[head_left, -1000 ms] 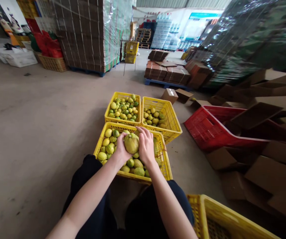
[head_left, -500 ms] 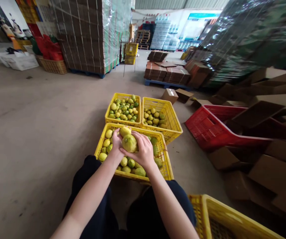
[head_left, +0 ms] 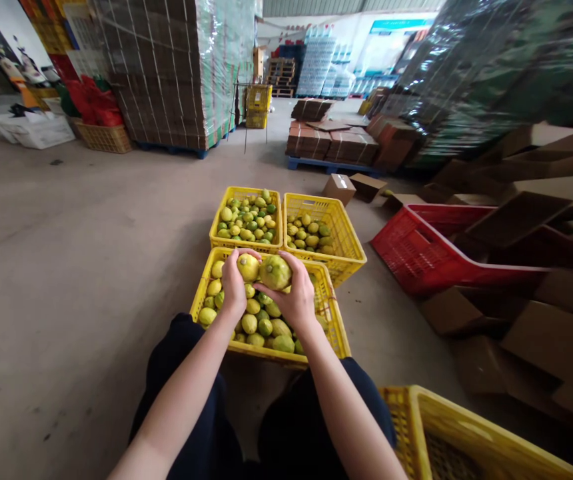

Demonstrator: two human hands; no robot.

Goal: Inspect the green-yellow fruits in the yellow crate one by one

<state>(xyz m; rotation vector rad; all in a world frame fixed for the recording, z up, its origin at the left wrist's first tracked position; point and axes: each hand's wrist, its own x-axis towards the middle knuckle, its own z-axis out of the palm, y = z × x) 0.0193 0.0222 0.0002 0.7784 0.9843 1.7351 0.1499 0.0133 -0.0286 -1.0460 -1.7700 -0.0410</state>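
Observation:
My left hand (head_left: 234, 287) is closed around a yellow lemon (head_left: 248, 267). In my right hand (head_left: 297, 290) is a larger, greener lemon (head_left: 275, 273), gripped between thumb and fingers. The two fruits are side by side above the near yellow crate (head_left: 337, 327), which holds many yellow and green lemons (head_left: 249, 324). My hands and forearms hide part of that crate's contents.
Behind it stand a yellow crate (head_left: 213, 230) of smaller lemons and a partly filled yellow crate (head_left: 351, 230). A red crate (head_left: 401, 260) and cardboard boxes (head_left: 556, 340) crowd the right. Another yellow crate (head_left: 411, 427) is at lower right. Wrapped pallets (head_left: 156, 73) stand behind.
My right hand has moved right and up with its lemon, which no longer overlaps the left one. The left lemon has shifted slightly and now shows its end.

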